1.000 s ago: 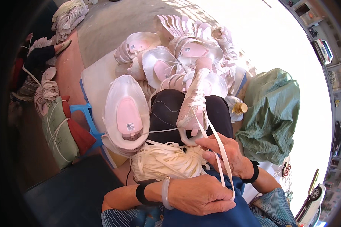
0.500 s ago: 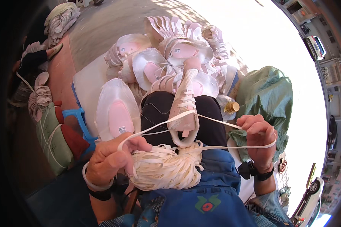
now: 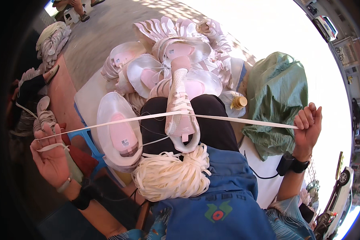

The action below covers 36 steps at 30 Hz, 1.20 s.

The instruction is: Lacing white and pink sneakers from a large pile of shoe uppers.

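A pale pink shoe upper [image 3: 181, 96] lies lengthwise across my black-clad thighs, its heel opening toward me and white lacing down its front. From its top eyelets a cream shoelace [image 3: 244, 121] runs out taut to both sides. My left hand [image 3: 54, 160], far out to the left, holds one end between fingers that are partly stretched, with a short tail hanging over the palm. Out at the right, my right hand [image 3: 308, 124] is closed round the other end. A thick bundle of cream laces [image 3: 170, 176] rests on my blue apron [image 3: 228, 216], just below the upper.
Beyond my knees is a pile of pink and white uppers [image 3: 146, 76]; one more upper [image 3: 118, 128] lies by my left thigh. At right are a gold-capped bottle [image 3: 239, 103] and a green cloth-covered heap [image 3: 278, 100]. A blue stool [image 3: 86, 144] stands left, near another person's foot [image 3: 52, 74].
Both hands have moved wide apart, left hand leftward and right hand rightward and up. The loose lace between them has been drawn out straight across the upper.
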Available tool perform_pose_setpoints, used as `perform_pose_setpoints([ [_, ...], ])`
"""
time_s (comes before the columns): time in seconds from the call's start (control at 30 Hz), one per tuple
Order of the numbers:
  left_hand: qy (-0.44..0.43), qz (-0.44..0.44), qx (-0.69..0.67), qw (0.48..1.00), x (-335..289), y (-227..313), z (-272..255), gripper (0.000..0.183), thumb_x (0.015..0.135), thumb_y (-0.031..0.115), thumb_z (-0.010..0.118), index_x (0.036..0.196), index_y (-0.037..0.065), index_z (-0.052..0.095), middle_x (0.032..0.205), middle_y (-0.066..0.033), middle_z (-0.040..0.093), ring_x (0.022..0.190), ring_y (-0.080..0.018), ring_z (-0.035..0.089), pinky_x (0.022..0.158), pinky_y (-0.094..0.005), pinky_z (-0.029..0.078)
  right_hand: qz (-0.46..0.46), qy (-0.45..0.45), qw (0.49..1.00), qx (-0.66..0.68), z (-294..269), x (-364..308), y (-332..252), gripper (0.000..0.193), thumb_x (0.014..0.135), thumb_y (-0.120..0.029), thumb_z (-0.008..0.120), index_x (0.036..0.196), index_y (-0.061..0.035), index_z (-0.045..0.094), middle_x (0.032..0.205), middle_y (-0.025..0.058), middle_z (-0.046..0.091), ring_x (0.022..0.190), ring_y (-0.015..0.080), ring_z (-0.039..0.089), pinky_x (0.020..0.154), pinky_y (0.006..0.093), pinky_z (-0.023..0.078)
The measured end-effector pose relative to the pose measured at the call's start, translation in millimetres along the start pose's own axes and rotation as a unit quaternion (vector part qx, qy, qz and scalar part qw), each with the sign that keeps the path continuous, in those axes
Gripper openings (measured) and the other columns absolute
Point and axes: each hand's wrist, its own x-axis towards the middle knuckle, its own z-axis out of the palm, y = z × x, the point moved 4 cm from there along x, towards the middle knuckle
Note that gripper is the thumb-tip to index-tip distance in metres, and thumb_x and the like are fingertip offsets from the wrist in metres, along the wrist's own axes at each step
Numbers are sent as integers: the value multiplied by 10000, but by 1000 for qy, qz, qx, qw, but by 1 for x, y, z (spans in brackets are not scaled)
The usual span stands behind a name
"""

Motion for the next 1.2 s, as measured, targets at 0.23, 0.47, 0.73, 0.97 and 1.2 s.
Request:
perform_pose_setpoints([
  [0.23,226,188,44,955,-20,48,-8,335,993,239,419,1141,-38,536,990,-120,544,992,-255,520,1059,-424,325,195,-53,875,-439,43,-30,60,374,995,-296,386,967,5,605,580,-70,342,478,11,272,427,202,227],
  [0.47,174,-137,368,903,10,-111,49,173,973,176,495,1001,27,579,821,-12,573,548,-36,404,535,-206,377,34,-273,791,-547,84,-39,152,258,935,-218,518,996,14,614,740,138,601,689,262,582,665,356,471],
  [0.73,23,-236,564,791,19,-228,64,278,956,195,512,1148,-1,562,884,-22,613,541,-36,442,483,-190,390,28,-325,741,-587,92,-38,174,231,900,-200,525,960,-4,631,743,205,605,724,391,594,679,431,478],
  [0.97,2,-270,574,773,17,-224,46,210,933,212,578,934,2,597,684,30,519,542,-33,413,477,-190,338,89,-346,773,-524,90,-32,165,215,881,-192,542,880,-9,655,710,199,609,669,377,601,614,411,477],
  [1.2,-27,-197,657,727,29,-207,68,167,893,158,637,839,4,598,664,36,483,616,-44,392,538,-212,331,38,-360,761,-538,88,-33,169,201,872,-180,551,854,-7,653,693,201,607,652,366,605,596,410,475],
])
